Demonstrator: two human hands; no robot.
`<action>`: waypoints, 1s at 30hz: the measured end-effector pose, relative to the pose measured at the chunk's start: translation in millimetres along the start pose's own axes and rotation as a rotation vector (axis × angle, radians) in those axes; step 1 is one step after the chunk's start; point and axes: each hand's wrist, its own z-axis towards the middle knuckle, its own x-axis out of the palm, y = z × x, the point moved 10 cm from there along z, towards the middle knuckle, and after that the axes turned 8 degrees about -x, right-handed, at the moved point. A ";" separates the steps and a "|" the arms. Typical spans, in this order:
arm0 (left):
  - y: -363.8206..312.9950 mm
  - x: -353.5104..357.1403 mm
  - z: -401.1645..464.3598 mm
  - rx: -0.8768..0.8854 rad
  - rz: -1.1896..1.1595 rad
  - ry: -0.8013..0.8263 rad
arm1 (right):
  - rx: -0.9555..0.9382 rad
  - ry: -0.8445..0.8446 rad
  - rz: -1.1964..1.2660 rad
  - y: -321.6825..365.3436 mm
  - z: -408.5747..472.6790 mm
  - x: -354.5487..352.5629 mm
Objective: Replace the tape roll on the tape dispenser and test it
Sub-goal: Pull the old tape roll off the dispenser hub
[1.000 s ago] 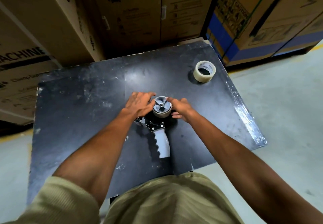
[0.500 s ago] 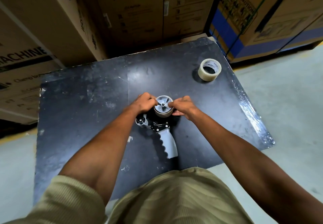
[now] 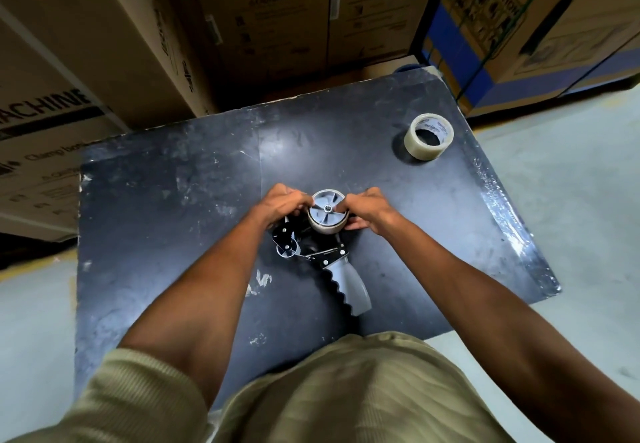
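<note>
The tape dispenser (image 3: 341, 278) lies flat on the black table (image 3: 166, 221), its grey handle pointing toward me. Its grey spoked hub (image 3: 327, 210) faces up with a thin, nearly spent tape roll (image 3: 325, 229) around it. My left hand (image 3: 284, 202) pinches the roll's left rim. From the other side my right hand (image 3: 367, 209) grips its right rim, fingertips at the hub's edge. A full roll of clear tape (image 3: 428, 136) lies flat at the table's far right, away from both hands.
Large cardboard boxes (image 3: 263, 17) stand stacked behind and left of the table. More boxes with blue bands (image 3: 519, 27) rise at the back right. Grey concrete floor (image 3: 571, 207) lies to the right of the table's shiny taped edge (image 3: 512, 221).
Both hands closed in from flatter, spread fingers to a tighter pinch on the roll's rims. The dispenser has turned slightly, its handle now pointing more to the lower right.
</note>
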 end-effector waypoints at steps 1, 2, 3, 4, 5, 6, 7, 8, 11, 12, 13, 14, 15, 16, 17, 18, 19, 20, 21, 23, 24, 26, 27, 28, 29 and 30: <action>1.0 0.0 1.9 0.002 -0.031 0.001 | 0.004 -0.004 0.004 -0.3 0.3 -0.3; 1.2 1.0 2.2 -0.001 -0.059 0.016 | 0.006 -0.008 0.009 -1.3 1.9 -0.2; 0.2 2.9 1.7 0.001 -0.080 0.037 | 0.006 -0.013 0.017 -1.3 1.7 0.0; 0.1 3.5 2.7 0.004 -0.095 0.044 | 0.003 -0.019 0.021 -1.1 1.7 0.2; 0.5 2.8 4.4 0.010 -0.101 0.039 | 0.002 -0.025 0.025 -0.6 1.0 0.0; 1.0 2.5 5.6 0.017 -0.107 0.029 | -0.001 -0.030 0.030 -0.2 0.9 -0.2; 1.5 1.6 6.9 0.026 -0.123 0.016 | -0.001 -0.034 0.034 -0.3 0.7 -0.3; 1.7 1.1 6.1 0.028 -0.136 0.007 | -0.008 -0.041 0.037 0.2 0.8 -0.3; 3.3 -1.5 2.7 0.014 -0.178 -0.020 | -0.030 -0.065 0.020 2.0 0.0 -1.3; 3.6 -2.6 1.9 0.014 -0.180 -0.032 | -0.036 -0.072 0.011 2.8 -0.2 -1.5; 3.1 -3.2 2.3 0.025 -0.180 -0.041 | -0.042 -0.070 0.005 3.7 -1.0 -1.4; 2.5 -2.9 3.1 0.037 -0.176 -0.043 | -0.043 -0.066 -0.002 3.9 -0.8 -1.0; 1.8 -2.7 2.7 0.048 -0.172 -0.046 | -0.042 -0.062 -0.007 4.0 -1.3 -1.0; 1.8 -3.0 2.5 0.057 -0.170 -0.052 | -0.044 -0.060 -0.012 4.1 -0.8 -1.1; 2.9 -4.7 3.1 0.062 -0.175 -0.064 | -0.047 -0.059 -0.017 3.8 0.0 -1.5; 3.9 -5.9 3.8 0.063 -0.178 -0.074 | -0.050 -0.061 -0.030 4.0 0.4 -2.3; 5.0 -7.3 5.1 0.062 -0.173 -0.082 | -0.058 -0.066 -0.043 5.3 0.0 -3.6; 6.0 -8.3 5.4 0.060 -0.164 -0.089 | -0.068 -0.076 -0.062 7.0 -0.7 -5.0; 6.5 -9.4 5.5 0.059 -0.159 -0.096 | -0.077 -0.086 -0.081 9.4 -2.5 -6.6; 5.5 -10.3 3.5 0.067 -0.144 -0.108 | -0.086 -0.105 -0.113 13.0 -5.2 -9.4; 4.5 -10.4 2.3 0.072 -0.133 -0.115 | -0.091 -0.112 -0.124 14.7 -6.0 -10.3; 2.4 -10.6 0.3 0.081 -0.096 -0.133 | -0.101 -0.121 -0.143 16.7 -6.1 -10.9; 1.3 -11.4 -0.4 0.087 -0.073 -0.147 | -0.105 -0.126 -0.153 18.2 -6.8 -11.2; -0.1 -12.3 -1.8 0.089 -0.053 -0.159 | -0.108 -0.132 -0.162 18.6 -6.3 -11.3; -1.3 -13.2 -2.6 0.092 -0.037 -0.172 | -0.110 -0.137 -0.171 18.9 -5.4 -11.3; -2.2 -13.9 -3.5 0.093 -0.026 -0.182 | -0.112 -0.140 -0.180 19.0 -4.9 -11.3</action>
